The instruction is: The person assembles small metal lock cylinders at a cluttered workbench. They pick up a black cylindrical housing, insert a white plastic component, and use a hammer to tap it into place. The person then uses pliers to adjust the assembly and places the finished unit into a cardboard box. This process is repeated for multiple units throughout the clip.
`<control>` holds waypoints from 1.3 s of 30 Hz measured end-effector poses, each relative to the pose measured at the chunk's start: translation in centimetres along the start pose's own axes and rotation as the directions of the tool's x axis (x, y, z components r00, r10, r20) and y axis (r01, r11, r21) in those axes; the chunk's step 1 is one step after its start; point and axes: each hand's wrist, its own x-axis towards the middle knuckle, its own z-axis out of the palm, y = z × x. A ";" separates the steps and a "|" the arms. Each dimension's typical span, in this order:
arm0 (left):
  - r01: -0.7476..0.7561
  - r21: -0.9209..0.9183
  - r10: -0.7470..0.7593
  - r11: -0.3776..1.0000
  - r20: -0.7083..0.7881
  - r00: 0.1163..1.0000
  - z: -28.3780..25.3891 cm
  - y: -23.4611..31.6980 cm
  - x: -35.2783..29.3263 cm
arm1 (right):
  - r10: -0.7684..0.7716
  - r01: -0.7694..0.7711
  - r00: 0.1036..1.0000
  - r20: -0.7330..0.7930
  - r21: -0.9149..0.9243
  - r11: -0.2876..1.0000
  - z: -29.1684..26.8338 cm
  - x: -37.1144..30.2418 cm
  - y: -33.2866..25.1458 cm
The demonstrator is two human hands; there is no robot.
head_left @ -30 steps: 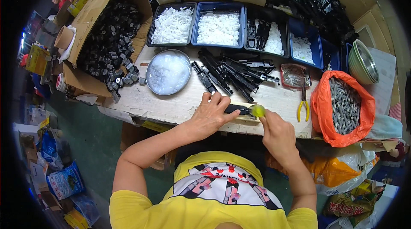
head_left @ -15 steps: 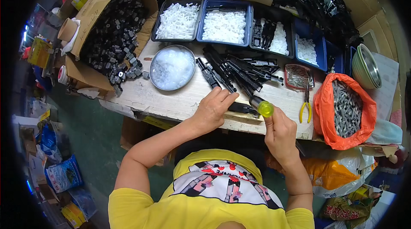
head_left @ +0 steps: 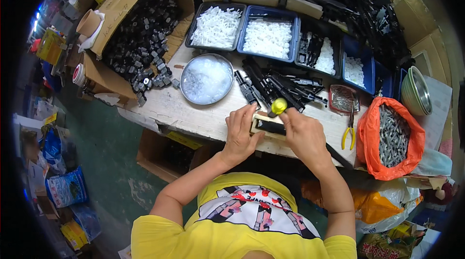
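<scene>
My right hand [head_left: 306, 135] is closed around a mallet [head_left: 278, 106] with a yellow-green face, its dark handle seeming to run out past my wrist. A pale wooden block [head_left: 255, 117] lies at the bench's front edge, and a long black part [head_left: 271, 127] rests in it below the mallet head. My left hand [head_left: 240, 130] grips the block's left end between thumb and fingers. Beyond both hands is a pile of black plastic parts [head_left: 264, 80]. To its left stands a round metal dish [head_left: 182, 83] of translucent white stuff.
Bins of white pieces [head_left: 238, 41] line the back. A cardboard box [head_left: 99, 36] of dark blocks stands left. On the right are yellow-handled pliers [head_left: 352, 138], a red tray of pins [head_left: 358, 109], an orange bag [head_left: 365, 138] of grey pieces and stacked bowls [head_left: 404, 94].
The mallet and my right hand have moved up and left, over the black part. My left hand has shifted onto the wooden block's left end, thumb lower. The view has shifted slightly.
</scene>
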 end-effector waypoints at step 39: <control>0.628 -0.690 -0.332 0.361 0.534 0.778 -0.7 2.3 2.1 | 0.128 -0.064 0.968 -0.215 0.285 0.957 0.4 -7.2 6.0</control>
